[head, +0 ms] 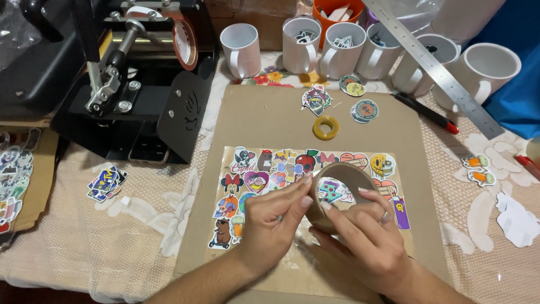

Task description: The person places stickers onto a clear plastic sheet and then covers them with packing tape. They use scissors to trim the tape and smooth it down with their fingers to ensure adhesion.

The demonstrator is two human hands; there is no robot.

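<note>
Hands working a roll of clear packing tape over a sticker sheet on brown cardboard.

Tape roll (341, 194) sits upright between both hands, just above the near half of the sticker sheet (264, 180) that lies on the cardboard sheet (270, 115). It looks light, with a stiff cardboard core that would crush under hard pressure, and a smooth, sticky film. Safest hold is across the core's rim. Left hand (270, 222) pinches at the roll's left edge, fingers closed on it; right hand (368, 236) cups the roll from the near side, thumb on the rim. Beyond the cardboard stand six white mugs (241, 48) in a row, one steel ruler (433, 65), one red-tipped pen (426, 111), one small yellow tape ring (325, 127). Left of the cardboard: one black mug press (135, 84).
</note>
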